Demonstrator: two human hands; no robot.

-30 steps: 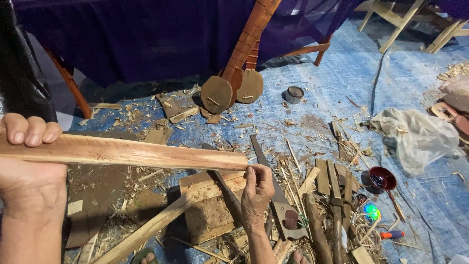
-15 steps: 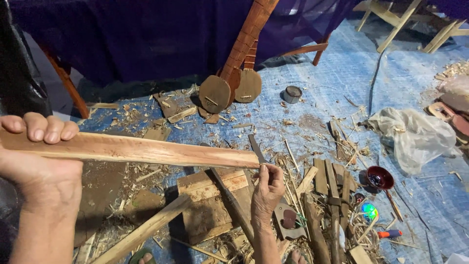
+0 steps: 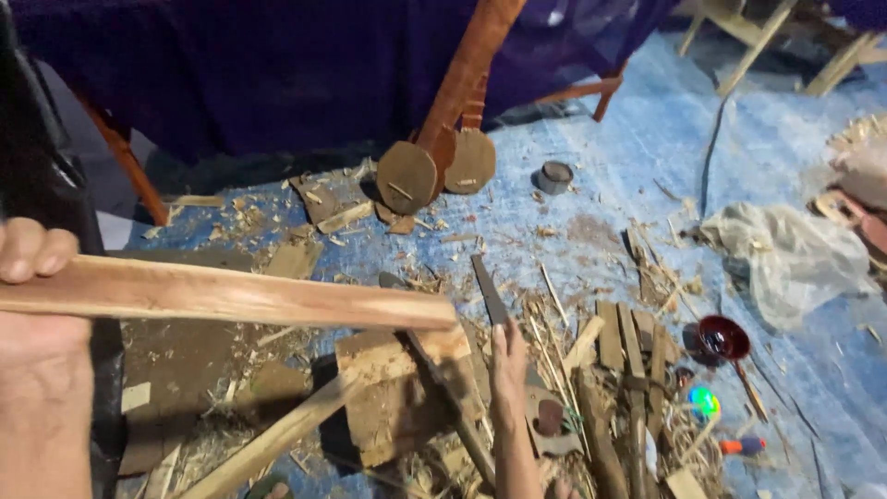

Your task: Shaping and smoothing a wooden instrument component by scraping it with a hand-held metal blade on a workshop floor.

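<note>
Gripping a long pale wooden strip at its near end, our left hand holds it level above the shavings; our right hand clasps a dark flat blade just past its far end.

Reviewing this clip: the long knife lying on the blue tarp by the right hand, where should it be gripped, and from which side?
Probably by the handle end nearest the person, coming from above. The knife lies flat on the blue tarp, its blade pointing away, and the right hand sits at its near end. The handle itself is hidden beneath the fingers. The left hand holds the wooden strip.
</note>
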